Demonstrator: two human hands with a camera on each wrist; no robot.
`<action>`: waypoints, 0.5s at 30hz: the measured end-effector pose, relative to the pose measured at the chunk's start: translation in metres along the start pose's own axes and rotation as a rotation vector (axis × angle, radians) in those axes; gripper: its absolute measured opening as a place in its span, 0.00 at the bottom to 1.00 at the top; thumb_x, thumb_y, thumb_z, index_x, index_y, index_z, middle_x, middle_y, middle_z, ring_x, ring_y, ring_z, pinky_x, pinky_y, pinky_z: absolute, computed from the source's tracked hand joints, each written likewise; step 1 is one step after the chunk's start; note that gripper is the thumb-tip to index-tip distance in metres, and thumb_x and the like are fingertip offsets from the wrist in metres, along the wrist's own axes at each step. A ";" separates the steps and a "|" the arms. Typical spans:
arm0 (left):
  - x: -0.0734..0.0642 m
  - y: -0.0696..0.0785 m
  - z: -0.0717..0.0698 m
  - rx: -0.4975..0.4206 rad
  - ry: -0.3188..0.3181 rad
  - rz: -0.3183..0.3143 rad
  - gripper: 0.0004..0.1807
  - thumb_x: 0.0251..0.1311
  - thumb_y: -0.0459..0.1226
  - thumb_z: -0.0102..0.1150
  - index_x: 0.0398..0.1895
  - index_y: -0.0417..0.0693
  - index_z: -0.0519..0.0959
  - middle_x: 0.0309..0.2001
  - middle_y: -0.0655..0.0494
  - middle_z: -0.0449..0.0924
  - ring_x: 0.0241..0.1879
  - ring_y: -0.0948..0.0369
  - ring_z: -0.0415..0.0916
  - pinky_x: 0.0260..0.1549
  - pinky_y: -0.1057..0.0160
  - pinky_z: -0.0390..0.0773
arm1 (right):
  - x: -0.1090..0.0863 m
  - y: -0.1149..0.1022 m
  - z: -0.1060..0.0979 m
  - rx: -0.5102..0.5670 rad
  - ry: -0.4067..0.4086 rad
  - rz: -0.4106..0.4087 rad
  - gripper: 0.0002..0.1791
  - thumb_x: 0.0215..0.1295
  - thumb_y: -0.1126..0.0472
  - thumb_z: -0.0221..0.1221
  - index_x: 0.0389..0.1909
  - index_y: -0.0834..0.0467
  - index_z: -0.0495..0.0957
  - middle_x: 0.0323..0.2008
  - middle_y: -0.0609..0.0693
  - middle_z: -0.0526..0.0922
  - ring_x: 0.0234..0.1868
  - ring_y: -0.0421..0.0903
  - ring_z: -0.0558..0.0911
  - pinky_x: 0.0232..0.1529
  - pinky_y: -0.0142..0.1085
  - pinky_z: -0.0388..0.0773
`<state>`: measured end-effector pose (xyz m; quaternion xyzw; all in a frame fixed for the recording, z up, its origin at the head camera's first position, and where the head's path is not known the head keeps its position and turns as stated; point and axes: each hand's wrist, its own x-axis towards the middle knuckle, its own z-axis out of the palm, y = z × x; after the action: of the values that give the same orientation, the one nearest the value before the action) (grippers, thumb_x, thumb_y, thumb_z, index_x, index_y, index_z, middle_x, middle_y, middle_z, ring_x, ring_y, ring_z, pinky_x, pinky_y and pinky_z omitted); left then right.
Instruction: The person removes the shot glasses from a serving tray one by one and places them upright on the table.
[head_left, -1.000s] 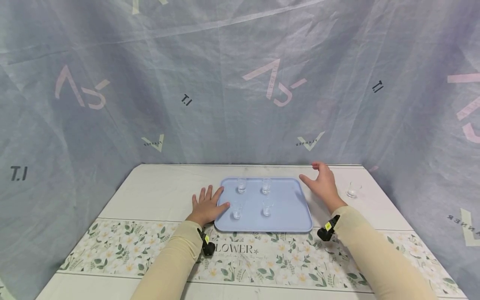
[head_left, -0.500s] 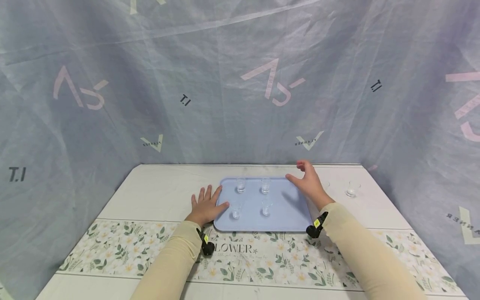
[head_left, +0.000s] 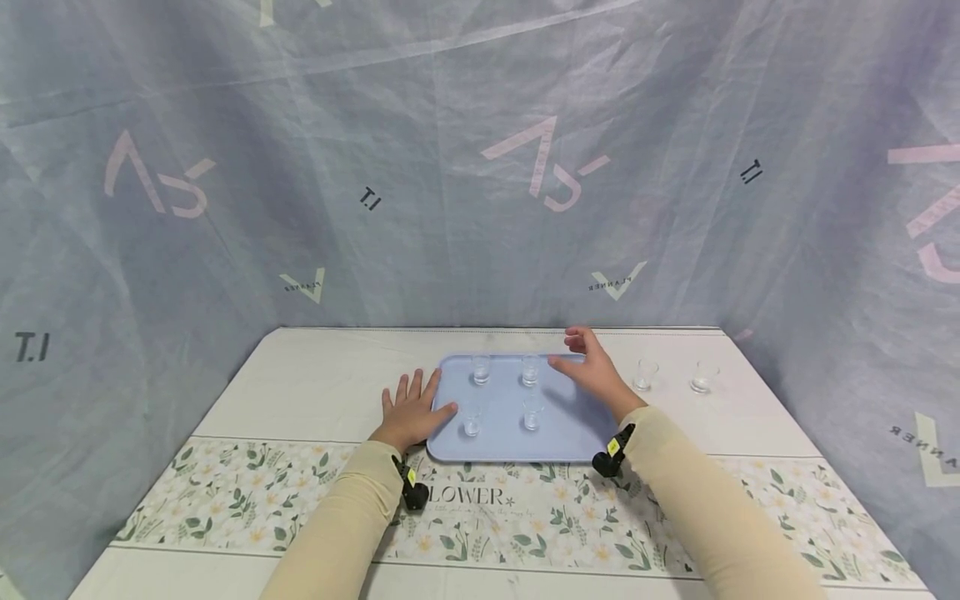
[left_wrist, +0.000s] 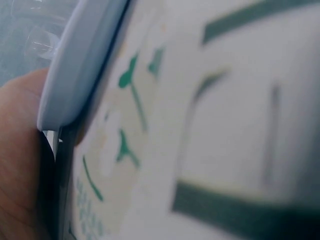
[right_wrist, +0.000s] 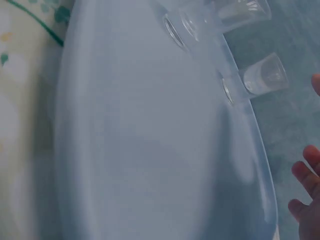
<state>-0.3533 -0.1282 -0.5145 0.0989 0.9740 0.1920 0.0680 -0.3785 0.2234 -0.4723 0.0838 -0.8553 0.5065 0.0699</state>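
Several small clear shot glasses stand on a light blue tray [head_left: 487,450]. My left hand [head_left: 412,417] lies at the tray's left edge, fingers spread on the table and thumb over the rim, beside the front left glass [head_left: 472,419]. Over the tray's back right part is my right hand [head_left: 596,375], thumb and fingers apart, holding nothing. Nearest to it is the back right glass [head_left: 530,371]. The back left glass [head_left: 481,370] and the front right glass [head_left: 532,413] stand farther off. In the right wrist view, fingertips [right_wrist: 305,175] show apart from a glass [right_wrist: 265,77].
Two more clear shot glasses, one nearer the tray [head_left: 645,375] and one farther right [head_left: 703,377], stand on the white table. A floral band [head_left: 247,492] crosses the table in front. Grey printed sheeting [head_left: 450,167] encloses the back and sides.
My right hand has moved left, from beside the tray to over its back right part. A glass on the table right of the tray is now uncovered. My left hand has stayed put.
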 end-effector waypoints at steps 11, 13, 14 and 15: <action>0.003 -0.002 0.002 0.012 -0.013 -0.015 0.50 0.69 0.68 0.39 0.83 0.53 0.37 0.82 0.46 0.29 0.79 0.44 0.22 0.70 0.33 0.24 | -0.002 0.004 0.023 0.057 -0.055 -0.015 0.36 0.66 0.59 0.68 0.69 0.62 0.61 0.64 0.67 0.72 0.67 0.64 0.71 0.68 0.56 0.65; 0.004 -0.002 0.002 0.003 -0.013 -0.014 0.50 0.68 0.68 0.40 0.83 0.54 0.37 0.82 0.46 0.29 0.79 0.44 0.22 0.70 0.33 0.24 | -0.003 0.003 0.026 0.052 -0.058 -0.009 0.36 0.66 0.59 0.68 0.69 0.62 0.61 0.63 0.66 0.73 0.66 0.63 0.72 0.68 0.55 0.66; 0.004 -0.003 0.002 0.001 -0.012 -0.013 0.50 0.69 0.68 0.40 0.83 0.54 0.38 0.82 0.46 0.29 0.79 0.44 0.22 0.70 0.33 0.24 | -0.003 0.003 0.027 0.056 -0.057 -0.007 0.36 0.66 0.60 0.68 0.69 0.62 0.62 0.63 0.66 0.73 0.66 0.63 0.72 0.67 0.55 0.67; 0.004 -0.003 0.002 0.000 -0.012 -0.013 0.51 0.68 0.68 0.40 0.83 0.53 0.38 0.82 0.46 0.29 0.79 0.44 0.22 0.70 0.33 0.24 | -0.003 0.002 0.029 0.067 -0.058 -0.003 0.36 0.65 0.61 0.68 0.69 0.62 0.62 0.63 0.66 0.73 0.66 0.63 0.73 0.67 0.55 0.67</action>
<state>-0.3572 -0.1290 -0.5178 0.0939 0.9742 0.1908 0.0750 -0.3767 0.1993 -0.4889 0.1018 -0.8394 0.5321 0.0429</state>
